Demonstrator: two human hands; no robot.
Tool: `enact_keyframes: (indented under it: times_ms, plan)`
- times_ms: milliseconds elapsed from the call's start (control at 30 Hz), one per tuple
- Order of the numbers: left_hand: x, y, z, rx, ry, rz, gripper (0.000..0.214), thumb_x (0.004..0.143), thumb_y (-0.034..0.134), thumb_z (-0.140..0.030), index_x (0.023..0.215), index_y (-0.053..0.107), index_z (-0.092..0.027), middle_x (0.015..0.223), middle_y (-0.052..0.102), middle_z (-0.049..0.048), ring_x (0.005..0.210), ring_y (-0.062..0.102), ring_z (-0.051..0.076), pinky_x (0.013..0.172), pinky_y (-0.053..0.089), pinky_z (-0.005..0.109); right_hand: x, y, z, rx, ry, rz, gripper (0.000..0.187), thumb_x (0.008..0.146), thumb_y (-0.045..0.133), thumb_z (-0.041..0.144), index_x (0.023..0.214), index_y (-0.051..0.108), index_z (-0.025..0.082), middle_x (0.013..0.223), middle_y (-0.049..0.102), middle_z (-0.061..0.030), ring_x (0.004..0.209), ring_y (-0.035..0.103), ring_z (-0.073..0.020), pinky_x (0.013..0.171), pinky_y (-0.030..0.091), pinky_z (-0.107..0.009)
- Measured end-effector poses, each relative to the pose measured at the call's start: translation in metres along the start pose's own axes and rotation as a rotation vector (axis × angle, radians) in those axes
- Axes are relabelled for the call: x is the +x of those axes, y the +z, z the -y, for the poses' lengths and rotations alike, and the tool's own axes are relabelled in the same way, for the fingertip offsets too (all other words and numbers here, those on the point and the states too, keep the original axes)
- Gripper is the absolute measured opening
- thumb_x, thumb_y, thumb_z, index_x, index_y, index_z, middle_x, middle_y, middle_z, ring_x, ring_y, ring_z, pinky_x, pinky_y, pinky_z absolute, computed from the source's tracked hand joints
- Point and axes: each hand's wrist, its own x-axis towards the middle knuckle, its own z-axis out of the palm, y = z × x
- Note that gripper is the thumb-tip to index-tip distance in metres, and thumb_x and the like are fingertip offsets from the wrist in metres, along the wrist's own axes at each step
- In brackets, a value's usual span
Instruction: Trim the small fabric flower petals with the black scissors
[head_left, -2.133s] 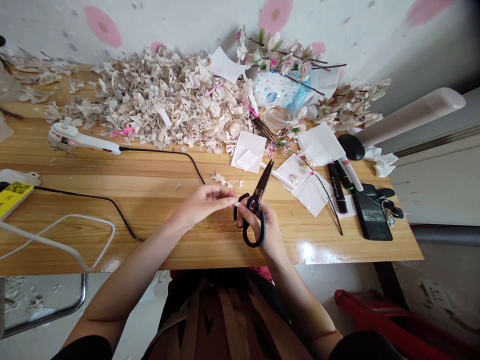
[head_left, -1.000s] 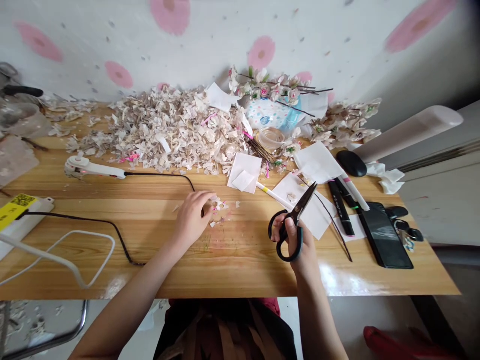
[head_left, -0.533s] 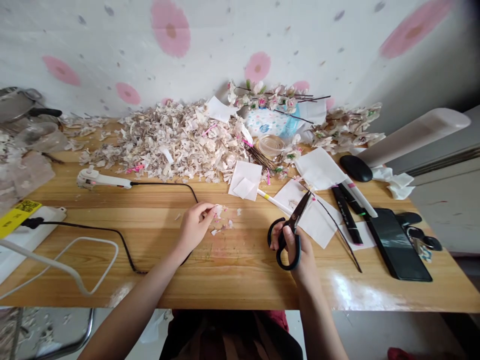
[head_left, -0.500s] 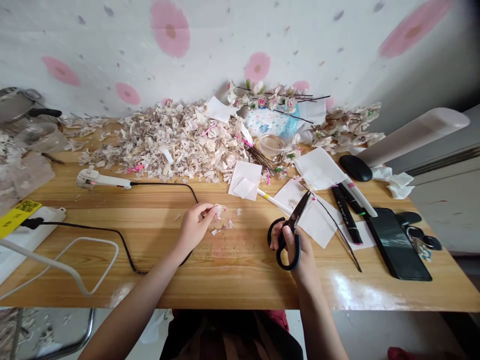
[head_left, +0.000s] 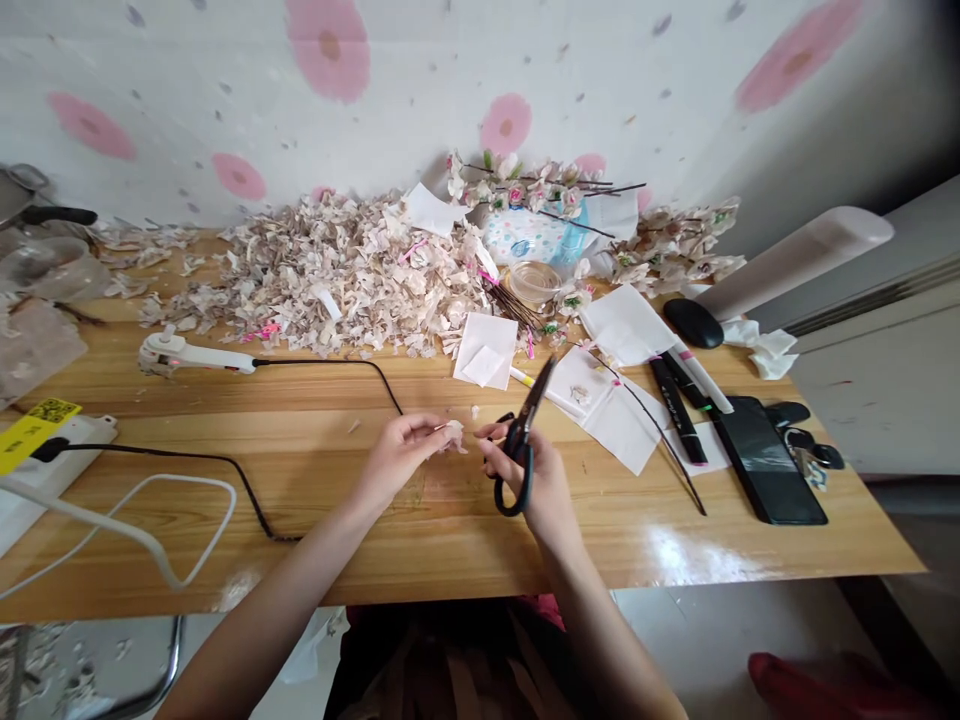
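Note:
Between the fingertips of my left hand [head_left: 401, 455] is pinched a small pale, pinkish petal-like scrap [head_left: 453, 436]. My right hand [head_left: 541, 485] is closed on a pair of black-handled scissors [head_left: 523, 435], with the blades pointing up and away. Its thumb and forefinger come near the scrap, with a small gap left between the hands. To the right of the scissors lie white paper sheets [head_left: 630, 430] and a thin dark stem [head_left: 660, 432]. A pale paper square [head_left: 491, 335] with a smaller piece on it sits beyond my hands.
A large heap of pale petal-like scraps [head_left: 337, 270] fills the back. A white glue gun [head_left: 195, 355] with a black cord lies left, near a power strip [head_left: 82, 470]. Artificial blossom branches [head_left: 525, 190], black markers [head_left: 675, 410] and a phone [head_left: 769, 465] are to the right.
My right hand has moved left with the scissors, close to my left hand. My left hand has shifted slightly right, still pinching the scrap. The whole view has shifted a little.

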Motion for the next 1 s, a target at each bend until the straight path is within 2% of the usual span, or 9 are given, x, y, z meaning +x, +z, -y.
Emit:
enact_keyframes:
  times_ms: [67, 167, 367, 600, 833, 1000]
  plan:
    - [-0.001, 0.002, 0.001, -0.023, 0.010, -0.005, 0.032, 0.065, 0.079, -0.045, 0.078, 0.073, -0.016, 0.081, 0.076, 0.0062, 0.080, 0.068, 0.021, 0.074, 0.051, 0.030, 0.002, 0.012, 0.002, -0.005, 0.003, 0.021, 0.038, 0.066, 0.081, 0.043, 0.079, 0.055, 0.020, 0.081, 0.065, -0.0030, 0.058, 0.053, -0.0128, 0.054, 0.046, -0.026]
    - [-0.002, 0.002, 0.003, -0.017, 0.019, 0.003, 0.028, 0.067, 0.077, -0.043, 0.077, 0.074, -0.017, 0.078, 0.075, 0.0044, 0.078, 0.067, 0.020, 0.076, 0.050, 0.029, 0.004, 0.019, 0.003, -0.011, 0.017, 0.022, 0.038, 0.066, 0.080, 0.042, 0.075, 0.052, 0.020, 0.073, 0.061, 0.0003, 0.055, 0.051, -0.0114, 0.053, 0.044, -0.024]
    - [-0.002, -0.001, 0.005, -0.012, 0.012, 0.017, 0.024, 0.069, 0.075, -0.042, 0.076, 0.076, -0.019, 0.080, 0.075, 0.0032, 0.080, 0.065, 0.019, 0.078, 0.048, 0.029, 0.002, 0.013, 0.002, -0.006, 0.020, 0.081, 0.031, 0.073, 0.075, 0.038, 0.075, 0.050, 0.020, 0.071, 0.057, 0.0023, 0.054, 0.050, -0.0100, 0.053, 0.044, -0.023]
    - [-0.002, -0.001, 0.005, -0.045, -0.016, 0.041, 0.026, 0.068, 0.074, -0.043, 0.075, 0.074, -0.017, 0.074, 0.073, 0.0038, 0.073, 0.064, 0.018, 0.072, 0.049, 0.029, 0.000, 0.014, 0.001, -0.020, 0.026, 0.078, 0.032, 0.072, 0.075, 0.039, 0.075, 0.050, 0.020, 0.072, 0.058, 0.0020, 0.054, 0.052, -0.0104, 0.053, 0.045, -0.024]
    - [-0.005, 0.003, 0.004, -0.033, 0.032, 0.091, 0.025, 0.067, 0.076, -0.039, 0.076, 0.068, -0.017, 0.074, 0.069, 0.0021, 0.072, 0.063, 0.016, 0.072, 0.049, 0.029, 0.001, 0.013, 0.003, -0.002, 0.003, 0.082, 0.032, 0.071, 0.076, 0.038, 0.075, 0.050, 0.020, 0.074, 0.059, 0.0020, 0.054, 0.051, -0.0100, 0.053, 0.045, -0.023]
    - [-0.005, 0.003, 0.004, 0.021, 0.072, 0.159, 0.022, 0.072, 0.071, -0.037, 0.072, 0.063, -0.017, 0.071, 0.064, 0.0002, 0.069, 0.059, 0.014, 0.068, 0.045, 0.025, -0.001, 0.012, 0.003, 0.017, -0.011, 0.072, 0.031, 0.070, 0.077, 0.037, 0.076, 0.051, 0.020, 0.076, 0.060, 0.0017, 0.058, 0.053, -0.0106, 0.056, 0.046, -0.023]
